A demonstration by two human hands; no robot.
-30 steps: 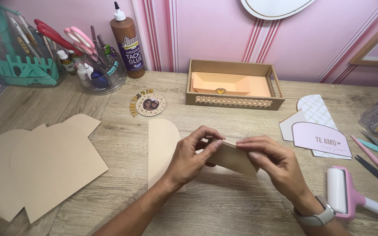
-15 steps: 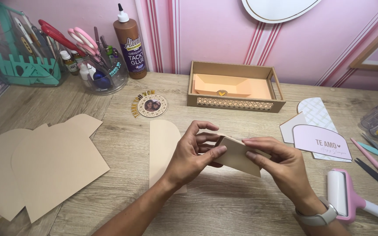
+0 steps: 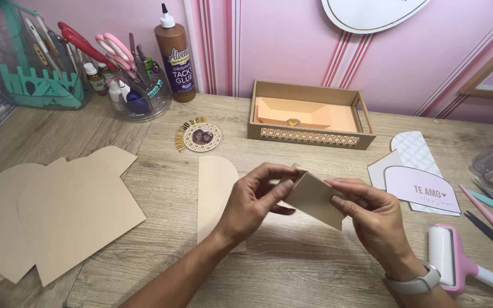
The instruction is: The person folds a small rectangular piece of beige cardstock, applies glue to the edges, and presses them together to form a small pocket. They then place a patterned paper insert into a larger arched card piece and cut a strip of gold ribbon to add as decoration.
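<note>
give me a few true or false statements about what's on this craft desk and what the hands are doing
1. Both hands, left and right, hold one tan card piece. True.
2. The glue bottle lies on its side. False: it stands upright by the wall.
3. The box holds a peach envelope. True.
4. The pink roller is in the left hand. False: it lies on the desk beside the right wrist.
5. Tan sheets lie left of the hands. True.
</note>
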